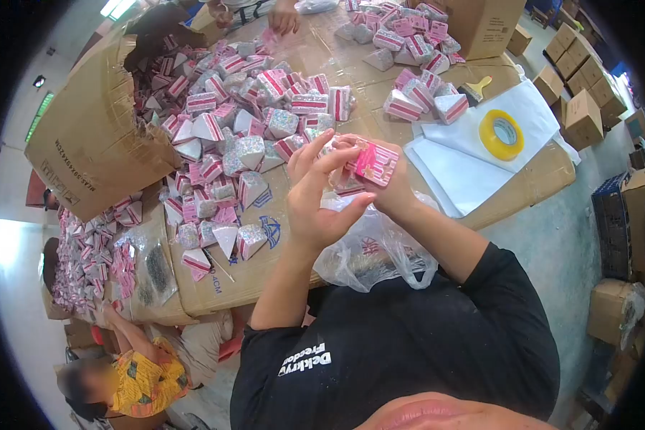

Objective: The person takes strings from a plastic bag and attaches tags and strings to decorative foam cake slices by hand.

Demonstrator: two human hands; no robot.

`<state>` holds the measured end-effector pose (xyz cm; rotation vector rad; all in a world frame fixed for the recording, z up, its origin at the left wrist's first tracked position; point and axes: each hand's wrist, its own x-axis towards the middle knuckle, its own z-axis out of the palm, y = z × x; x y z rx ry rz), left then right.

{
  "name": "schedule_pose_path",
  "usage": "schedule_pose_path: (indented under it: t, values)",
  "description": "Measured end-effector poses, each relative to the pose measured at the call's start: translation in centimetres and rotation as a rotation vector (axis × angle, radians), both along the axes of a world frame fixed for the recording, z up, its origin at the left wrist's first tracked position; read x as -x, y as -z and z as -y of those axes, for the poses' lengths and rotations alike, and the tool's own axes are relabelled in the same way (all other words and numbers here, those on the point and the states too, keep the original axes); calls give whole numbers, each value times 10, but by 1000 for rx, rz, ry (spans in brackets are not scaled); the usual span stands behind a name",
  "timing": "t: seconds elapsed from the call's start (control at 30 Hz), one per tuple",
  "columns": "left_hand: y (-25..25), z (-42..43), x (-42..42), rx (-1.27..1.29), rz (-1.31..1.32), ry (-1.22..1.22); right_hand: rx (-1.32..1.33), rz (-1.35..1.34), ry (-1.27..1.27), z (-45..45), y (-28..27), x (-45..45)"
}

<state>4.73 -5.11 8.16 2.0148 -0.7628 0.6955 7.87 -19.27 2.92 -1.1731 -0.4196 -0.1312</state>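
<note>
A pink-and-white striped card packet (376, 163) is up in front of my chest, above the table edge. My right hand (394, 188) grips it from behind and below, its fingers mostly hidden by the packet. My left hand (317, 197) is at the packet's left side, thumb and fingers spread apart, fingertips at its edge. Part of another pink-and-white piece shows between the hands, too covered to make out. Below them lies a clear plastic bag (373, 251) with red print. Left of my hands is a pile of wrapped cake-slice-shaped pieces (283, 123) with pink stripes.
A torn cardboard box (86, 136) spills more pieces at left. At right are white paper sheets (451, 172), a yellow tape roll (502, 135) and a brush (476, 87). A co-worker in a yellow shirt (147, 376) sits lower left; another person's hand (284, 17) is at the far side.
</note>
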Motion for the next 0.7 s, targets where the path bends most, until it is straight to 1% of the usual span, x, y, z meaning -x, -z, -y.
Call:
schedule_pose_path:
  t: [0.03,0.1,0.13,0.17,0.2,0.23,0.27,0.33,0.37,0.4,0.47,0.5,0.53,0.57,0.6,0.63,0.67,0.7]
  values:
    - [4,-1,1,-2,3,-2,-22,-24,64,-3,2,0]
    - [20,-4,-5,270,-85,60,-211,-292,-97,-2,4,2]
    - [23,-7,-9,240,-19,-11,-33,-200,18,-7,9,-8]
    - [24,-10,-15,220,21,-65,-47,-180,17,-7,13,-11]
    - [21,-10,-17,204,49,-121,-108,-254,-30,-8,8,-6]
    - [15,-7,-15,195,43,-289,-166,-330,-75,-9,3,-3]
    - [13,-10,-16,191,48,-286,-159,-327,-59,-10,-3,-2]
    - [14,-17,-21,275,-355,-197,-124,-308,-47,-10,-4,-2]
    - [24,-19,-29,407,-408,-130,-85,-295,-37,-9,-4,-1]
    - [26,-20,-30,410,-411,-132,-82,-298,-39,-9,-4,0]
    - [29,-23,-31,547,-554,-3,-37,-307,-68,-10,-6,-2]
    - [30,-21,-32,578,-534,-18,-37,-305,-71,-10,-5,-1]
    - [31,-22,-34,576,-524,-18,81,-270,-44,-10,-6,-3]
    - [33,-23,-38,631,-555,24,198,-225,-13,-8,-8,-7]
    - [33,-25,-40,687,-591,65,306,-272,-60,-4,-8,-11]
    - [34,-27,-41,740,-665,92,307,-264,-62,-4,-7,-15]
    - [34,-31,-45,741,-660,93,350,-180,-51,-4,-5,-19]
    - [33,-36,-49,724,-725,88,393,-102,-39,-4,-3,-22]
